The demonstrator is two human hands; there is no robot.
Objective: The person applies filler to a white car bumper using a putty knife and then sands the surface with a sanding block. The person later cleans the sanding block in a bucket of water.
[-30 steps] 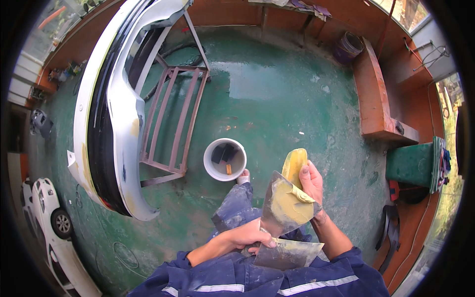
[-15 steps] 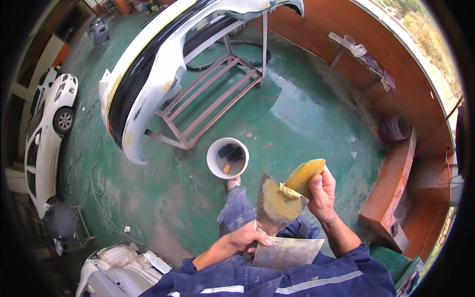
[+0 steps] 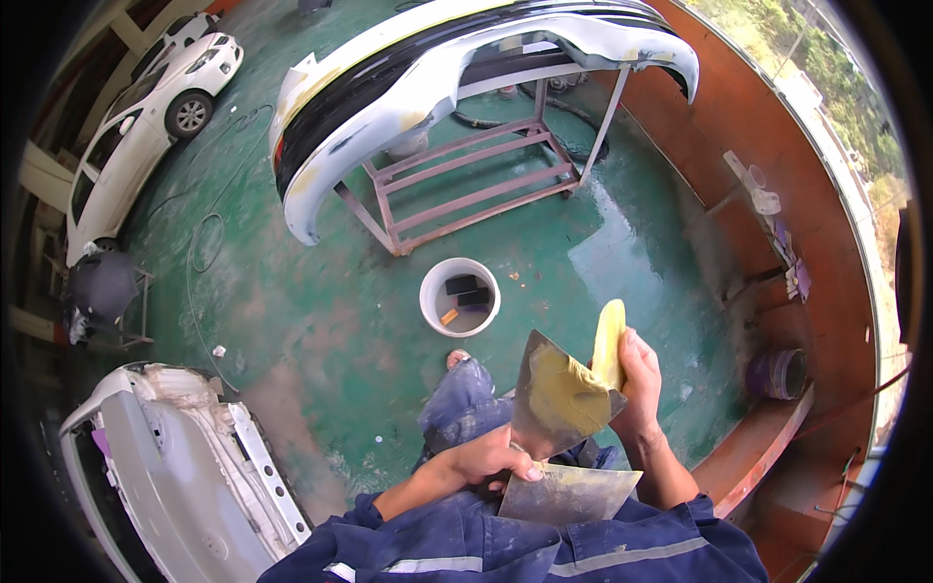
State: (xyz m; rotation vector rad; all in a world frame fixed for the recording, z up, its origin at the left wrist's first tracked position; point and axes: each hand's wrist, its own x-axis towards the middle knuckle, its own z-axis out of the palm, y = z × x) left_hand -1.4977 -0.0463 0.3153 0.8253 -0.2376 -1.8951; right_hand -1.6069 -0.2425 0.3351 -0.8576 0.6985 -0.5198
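My left hand [image 3: 494, 457] is closed on two thin metal putty plates. The upper plate [image 3: 533, 420] tilts away from me, with a thick smear of yellow putty [image 3: 566, 384] across its face. The lower plate [image 3: 571, 496] lies across my lap, bearing only a thin yellowish trace along its top edge. In my right hand [image 3: 638, 389], pinched between thumb and fingers, a yellow putty spreader [image 3: 609, 342] stands nearly upright. Its lower end meets the putty at the upper plate's right side. Some left fingers are hidden behind the plates.
Ahead, a white bucket [image 3: 425, 306] holds dark blocks and an orange piece. Beyond, a white-and-black car bumper [image 3: 364, 126] rests on a metal rack [image 3: 476, 201]. A car panel [image 3: 180, 476] sits lower left, a white car [image 3: 121, 160] far left. A hose [image 3: 194, 255] crosses the floor.
The spreader has swung from leaning over the plate to nearly upright at its right side. The putty is spread into a different shape. My view has turned, so the surroundings have shifted.
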